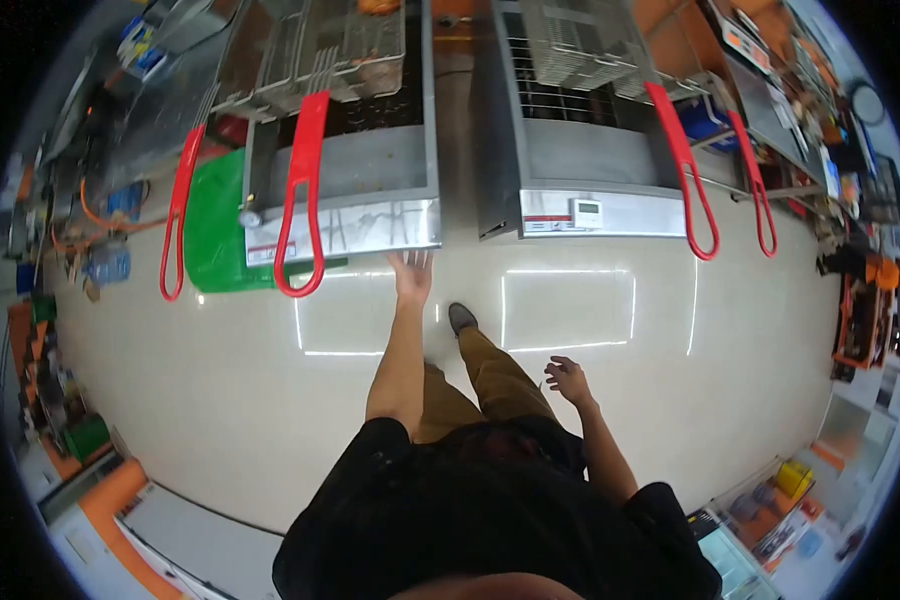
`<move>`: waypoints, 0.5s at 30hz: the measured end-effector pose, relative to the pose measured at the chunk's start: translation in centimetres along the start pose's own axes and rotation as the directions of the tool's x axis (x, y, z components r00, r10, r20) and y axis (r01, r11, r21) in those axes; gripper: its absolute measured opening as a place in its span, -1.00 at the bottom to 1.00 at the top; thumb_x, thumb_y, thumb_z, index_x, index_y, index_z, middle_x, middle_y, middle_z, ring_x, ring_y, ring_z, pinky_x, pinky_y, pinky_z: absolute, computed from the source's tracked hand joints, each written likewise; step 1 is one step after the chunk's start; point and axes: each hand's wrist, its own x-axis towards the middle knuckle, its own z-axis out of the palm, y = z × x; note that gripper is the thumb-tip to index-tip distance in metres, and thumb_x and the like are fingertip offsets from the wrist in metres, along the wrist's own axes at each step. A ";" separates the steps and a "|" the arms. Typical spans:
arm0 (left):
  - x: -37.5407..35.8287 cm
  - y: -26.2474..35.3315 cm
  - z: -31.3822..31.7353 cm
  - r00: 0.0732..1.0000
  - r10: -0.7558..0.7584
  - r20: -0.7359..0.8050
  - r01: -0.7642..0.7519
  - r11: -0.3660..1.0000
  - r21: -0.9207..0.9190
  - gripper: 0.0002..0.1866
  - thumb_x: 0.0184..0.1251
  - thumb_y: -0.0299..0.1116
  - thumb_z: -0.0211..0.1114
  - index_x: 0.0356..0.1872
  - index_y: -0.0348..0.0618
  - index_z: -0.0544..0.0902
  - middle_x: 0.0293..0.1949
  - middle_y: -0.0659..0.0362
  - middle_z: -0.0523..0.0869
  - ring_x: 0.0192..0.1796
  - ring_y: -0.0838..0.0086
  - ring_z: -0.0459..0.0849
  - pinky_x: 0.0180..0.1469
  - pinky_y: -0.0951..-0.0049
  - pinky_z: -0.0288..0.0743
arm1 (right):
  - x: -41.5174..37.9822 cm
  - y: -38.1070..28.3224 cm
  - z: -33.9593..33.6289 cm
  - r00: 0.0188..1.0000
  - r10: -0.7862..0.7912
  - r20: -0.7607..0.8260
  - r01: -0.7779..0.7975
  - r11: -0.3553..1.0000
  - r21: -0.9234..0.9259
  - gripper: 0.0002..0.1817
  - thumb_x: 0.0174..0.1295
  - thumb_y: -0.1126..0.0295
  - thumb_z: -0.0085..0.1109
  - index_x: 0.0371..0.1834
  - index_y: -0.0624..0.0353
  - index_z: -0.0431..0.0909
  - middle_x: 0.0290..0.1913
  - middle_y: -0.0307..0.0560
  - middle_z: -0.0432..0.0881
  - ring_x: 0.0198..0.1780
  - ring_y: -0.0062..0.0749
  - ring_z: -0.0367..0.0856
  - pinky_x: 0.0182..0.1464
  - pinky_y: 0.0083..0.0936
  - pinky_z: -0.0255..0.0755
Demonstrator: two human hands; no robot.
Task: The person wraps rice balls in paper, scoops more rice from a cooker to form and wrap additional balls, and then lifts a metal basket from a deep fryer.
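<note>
- The left hand (411, 272) is reaching with fingers spread, its grip released and empty, toward the front edge of the left fryer (355, 215) — it could be striking hot steel there.
- The nearest red basket handle (302, 190) is hanging out past that edge, just beside the hand, and a knock might be tipping its basket (315, 45).
- The right hand (568, 380) is hanging loose and empty, well apart from the right fryer (570, 150).
- The floor (570, 320) is shining — possibly slick underfoot.

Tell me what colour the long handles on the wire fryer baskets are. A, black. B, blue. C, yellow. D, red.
D: the fryer basket handles are bright red loops hanging over the front of the steel fryers, just ahead of the open left hand; the right hand hangs free.
</note>
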 end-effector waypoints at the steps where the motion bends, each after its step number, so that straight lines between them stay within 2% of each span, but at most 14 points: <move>1: -0.1 0.2 1.5 0.996 0.002 -0.086 -0.006 0.999 -0.048 0.09 0.45 0.44 0.17 0.74 0.01 -0.06 0.69 0.04 0.05 0.68 0.03 0.13 0.73 -0.06 0.07 | -0.4 -0.6 0.3 0.999 -0.039 -0.003 0.040 0.998 0.051 -0.46 0.50 0.25 0.26 0.43 0.36 0.49 -0.01 0.13 0.80 -0.15 -0.24 0.84 -0.17 -0.36 0.78; 2: -0.2 0.0 1.9 0.986 -0.015 -0.167 0.000 0.996 -0.089 0.05 0.49 0.42 0.16 0.74 0.02 -0.04 0.67 0.04 0.07 0.66 0.03 0.16 0.73 -0.05 0.10 | -0.9 -0.5 0.6 0.997 -0.072 -0.020 0.073 0.991 0.112 -0.46 0.51 0.25 0.25 0.43 0.36 0.49 -0.01 0.12 0.80 -0.13 -0.23 0.85 -0.15 -0.36 0.78; 4: -0.2 -0.8 1.0 0.989 -0.025 -0.146 0.016 0.998 -0.065 0.00 0.53 0.39 0.12 0.74 0.05 -0.04 0.69 0.04 0.04 0.67 0.03 0.15 0.73 -0.05 0.09 | -1.5 0.2 0.6 0.997 -0.070 -0.038 0.075 0.988 0.133 -0.45 0.51 0.24 0.25 0.44 0.35 0.49 0.01 0.11 0.80 -0.10 -0.24 0.85 -0.14 -0.36 0.77; 6: 1.1 -1.1 0.2 0.993 -0.034 -0.111 0.029 0.999 -0.043 -0.04 0.58 0.36 0.09 0.75 0.07 -0.04 0.70 0.04 0.02 0.67 0.03 0.14 0.74 -0.04 0.08 | -1.8 1.2 0.1 0.999 -0.022 0.026 0.022 1.000 -0.018 -0.44 0.50 0.23 0.28 0.44 0.34 0.49 0.02 0.12 0.80 -0.10 -0.26 0.85 -0.14 -0.36 0.77; 8: 2.6 -1.1 -1.2 0.967 -0.058 -0.247 0.041 0.997 -0.072 -0.09 0.63 0.31 0.04 0.75 0.06 -0.06 0.72 0.03 -0.02 0.68 0.02 0.14 0.72 -0.06 0.13 | -2.1 3.2 -0.9 1.000 0.023 -0.006 -0.023 0.997 -0.072 -0.43 0.48 0.23 0.30 0.43 0.34 0.50 0.01 0.11 0.80 -0.12 -0.27 0.85 -0.15 -0.37 0.77; 9: 3.6 -1.2 -2.1 0.965 -0.070 -0.251 0.050 0.995 -0.085 -0.09 0.63 0.31 0.04 0.75 0.06 -0.06 0.72 0.03 -0.02 0.68 0.02 0.14 0.72 -0.06 0.13 | -2.5 4.1 -1.6 0.999 0.036 -0.039 -0.039 0.996 -0.075 -0.44 0.48 0.24 0.29 0.43 0.33 0.50 -0.01 0.10 0.80 -0.13 -0.27 0.85 -0.15 -0.38 0.77; 10: 5.6 -1.7 -3.9 0.982 -0.044 -0.185 0.034 0.998 -0.057 -0.08 0.61 0.34 0.06 0.73 0.03 0.00 0.69 0.05 0.06 0.64 0.08 0.19 0.69 -0.01 0.16 | -2.7 4.8 -2.3 0.997 0.044 -0.069 -0.050 0.995 -0.081 -0.44 0.47 0.25 0.29 0.44 0.33 0.50 -0.03 0.10 0.81 -0.13 -0.26 0.84 -0.16 -0.38 0.76; 11: 6.9 -1.9 -5.0 0.992 -0.007 -0.124 0.003 1.000 -0.030 -0.07 0.59 0.37 0.08 0.71 0.01 0.06 0.65 0.07 0.14 0.61 0.14 0.24 0.67 0.05 0.20 | -3.3 5.8 -2.8 0.994 0.030 -0.110 -0.037 0.997 -0.066 -0.45 0.47 0.23 0.26 0.39 0.39 0.54 -0.09 0.15 0.82 -0.21 -0.24 0.85 -0.25 -0.36 0.76; 14: 7.5 -2.4 -5.5 0.981 0.054 -0.187 -0.075 0.991 -0.108 -0.16 0.62 0.31 0.10 0.67 0.03 0.15 0.63 0.07 0.19 0.58 0.16 0.29 0.65 0.02 0.22 | -4.5 8.0 -4.7 0.985 0.106 -0.135 -0.114 0.992 -0.052 -0.45 0.46 0.27 0.28 0.41 0.36 0.52 -0.03 0.12 0.81 -0.15 -0.24 0.84 -0.21 -0.33 0.77; 15: 6.7 -2.6 -5.8 0.981 0.062 -0.185 -0.084 0.990 -0.117 -0.15 0.57 0.32 0.17 0.67 0.09 0.17 0.64 0.10 0.17 0.58 0.16 0.28 0.63 0.00 0.24 | -4.7 8.2 -5.1 0.981 0.130 -0.142 -0.144 0.985 -0.096 -0.43 0.44 0.26 0.31 0.41 0.38 0.52 -0.04 0.13 0.81 -0.16 -0.24 0.85 -0.21 -0.31 0.78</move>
